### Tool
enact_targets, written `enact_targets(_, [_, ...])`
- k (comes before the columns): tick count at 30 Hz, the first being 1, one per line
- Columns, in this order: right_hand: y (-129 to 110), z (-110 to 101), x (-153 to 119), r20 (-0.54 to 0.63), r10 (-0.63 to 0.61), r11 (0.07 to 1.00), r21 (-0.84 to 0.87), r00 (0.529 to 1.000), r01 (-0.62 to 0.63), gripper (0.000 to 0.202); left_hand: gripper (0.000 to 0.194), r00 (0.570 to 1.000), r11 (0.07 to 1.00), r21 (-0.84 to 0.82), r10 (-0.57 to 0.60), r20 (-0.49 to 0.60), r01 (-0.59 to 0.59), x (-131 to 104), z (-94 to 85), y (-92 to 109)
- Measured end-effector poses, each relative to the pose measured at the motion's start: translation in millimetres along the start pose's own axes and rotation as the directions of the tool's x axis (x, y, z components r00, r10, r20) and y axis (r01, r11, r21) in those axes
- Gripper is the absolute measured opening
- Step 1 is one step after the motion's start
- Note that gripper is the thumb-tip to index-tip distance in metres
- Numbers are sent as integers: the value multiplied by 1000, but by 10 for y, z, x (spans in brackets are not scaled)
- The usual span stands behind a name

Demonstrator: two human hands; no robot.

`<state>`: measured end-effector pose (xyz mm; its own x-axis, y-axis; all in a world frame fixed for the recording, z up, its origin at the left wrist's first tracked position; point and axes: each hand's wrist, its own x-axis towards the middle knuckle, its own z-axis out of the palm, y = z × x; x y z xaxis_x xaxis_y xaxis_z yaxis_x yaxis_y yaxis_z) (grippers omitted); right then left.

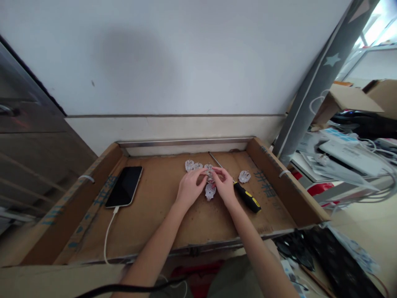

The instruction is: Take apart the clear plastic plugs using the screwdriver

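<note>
My left hand [190, 185] and my right hand [224, 186] meet over the middle of a cardboard tray [161, 223]. Between their fingertips is a small clear plastic plug part [209, 174], partly covered by the fingers. Just below it lies another clear plug part [210, 192], close to the right fingers. Behind the hands stand several similar clear plug pieces [189, 165] with metal pins. One more clear plug piece [245, 176] sits apart on the right. A black and yellow screwdriver [247, 198] lies beside my right hand, its shaft pointing away to the upper left.
A phone [124, 187] with a white charging cable [107, 238] lies at the tray's left. Cardboard walls [288, 186] edge the sides, with a white wall [186, 62] behind. Boxes, bags and cables crowd the right. A black cable [124, 287] crosses the bottom.
</note>
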<state>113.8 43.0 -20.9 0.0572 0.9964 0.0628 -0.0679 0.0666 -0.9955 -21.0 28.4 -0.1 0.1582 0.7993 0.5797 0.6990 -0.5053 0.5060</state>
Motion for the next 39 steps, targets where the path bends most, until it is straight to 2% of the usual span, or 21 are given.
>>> enact_targets(4, [-20,-32,36,-38,29,999,41,999,-28,34,26,998,997,47,-69,-6,69,4,-6,-53])
enact_targets(8, [-31,-75,63,-122,54,996,77,991,-45,35,16,982,982,170,-105,157,78,-8,25,-101])
enact_targets(10, [-33,-79,63,-141,58,995,91,988,-45,35,13,972,975,210,-115,203,72,-10,52,-98])
enact_targets(21, [-27,-46,59,-164,56,989,143,985,-32,34,13,958,961,272,-125,258,52,40,104,-57])
enact_targets(25, [-15,-53,69,-186,63,988,153,981,-34,36,11,973,968,238,-129,192,81,50,96,-57])
enact_targets(29, [0,-49,72,-168,71,988,149,983,-46,35,9,991,991,33,-129,39,128,46,59,-66])
enact_targets(32, [3,-38,66,-135,64,988,148,989,-44,34,9,995,994,-63,-90,-34,88,41,57,-50])
enact_targets(36, [2,-22,51,-89,48,989,143,995,-35,37,12,997,1000,-21,-6,-74,4,41,73,-7])
enact_targets(39, [4,-6,27,-45,14,991,132,999,-8,40,12,998,999,2,34,-58,-33,36,81,-2])
